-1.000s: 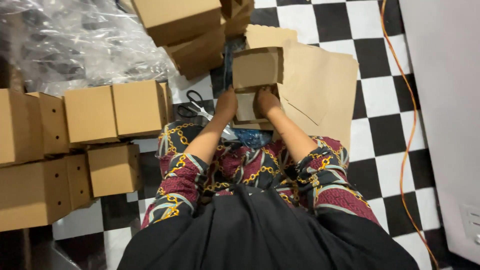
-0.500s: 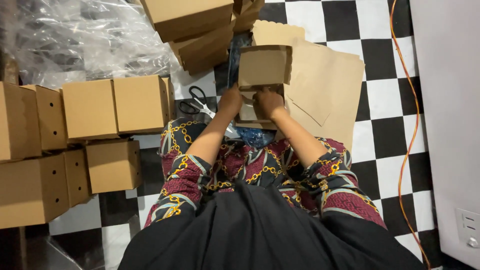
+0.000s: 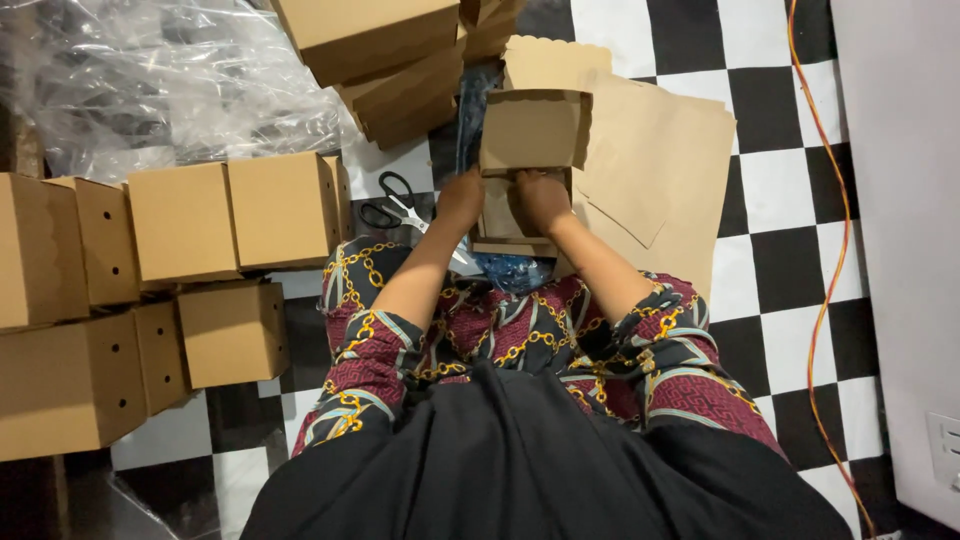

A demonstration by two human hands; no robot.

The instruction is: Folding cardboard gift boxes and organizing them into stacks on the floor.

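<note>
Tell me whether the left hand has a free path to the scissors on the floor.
Probably yes. The scissors lie in the open just to the left of the left hand, with bare floor between them and no box over them. But that hand, like the right hand, is busy holding the cardboard box.

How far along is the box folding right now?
Done: several folded cardboard boxes are lined up on the floor at the left, more stacked at the top. In hand: the left hand and right hand hold a part-folded box, its flap up. Left: flat cardboard sheets lie unfolded beside it; how many cannot be told.
</note>
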